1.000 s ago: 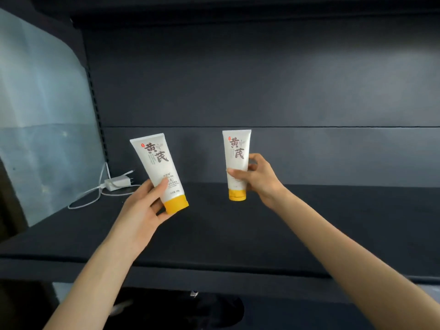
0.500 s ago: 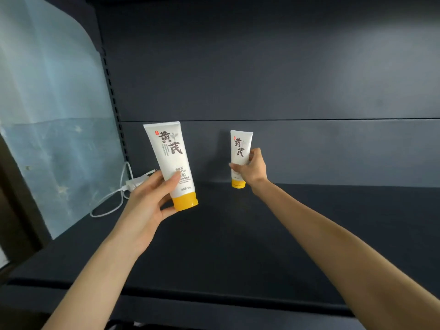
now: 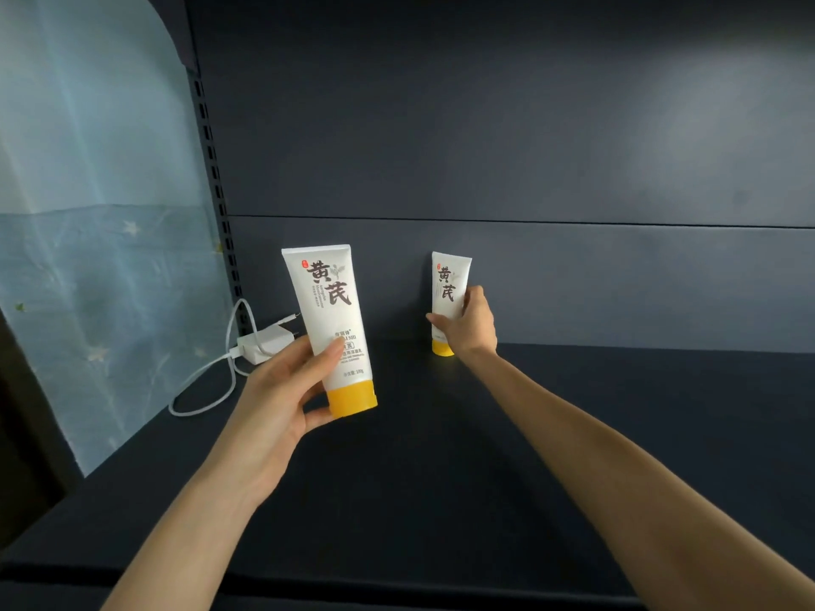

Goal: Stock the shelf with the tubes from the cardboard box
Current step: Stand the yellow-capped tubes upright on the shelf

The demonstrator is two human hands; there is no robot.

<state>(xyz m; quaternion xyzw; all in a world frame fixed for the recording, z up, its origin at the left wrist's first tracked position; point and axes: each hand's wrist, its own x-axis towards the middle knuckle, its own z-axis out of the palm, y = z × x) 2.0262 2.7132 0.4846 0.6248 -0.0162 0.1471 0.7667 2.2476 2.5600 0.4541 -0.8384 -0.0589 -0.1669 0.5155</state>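
White plastic with a yellow cap, the near tube [image 3: 328, 319] stands cap-down and leans a little to the left in the left hand [image 3: 282, 394], held above the front half of the shelf [image 3: 441, 500]. The thumb presses the printed face low on the body and the fingers wrap behind and under the cap, so this hand is closed round it. The far tube [image 3: 446, 293], of the same make, is upright and cap-down at the back of the shelf, close to the back panel [image 3: 573, 280]. The right hand [image 3: 474, 324] is clamped round its lower half, thumb on the left edge and fingers round the right. Whether its cap rests on the deck I cannot tell.

Such tubes are likely light, with soft walls that give under a squeeze and a smooth, somewhat slippery skin. The stiff parts are the cap and the crimped top seam. The best hold, in my judgement, is low on the body just above the cap, with gentle pressure across the wide faces: firm enough not to slip, not so firm as to dent. Standing on a small round cap, each tube would tip easily, so it should be let go only once it sits flat.

Left of the tubes a white charger [image 3: 264, 343] and its cable [image 3: 198, 390] lie on the shelf, beside a pale blue sheet [image 3: 88, 235].
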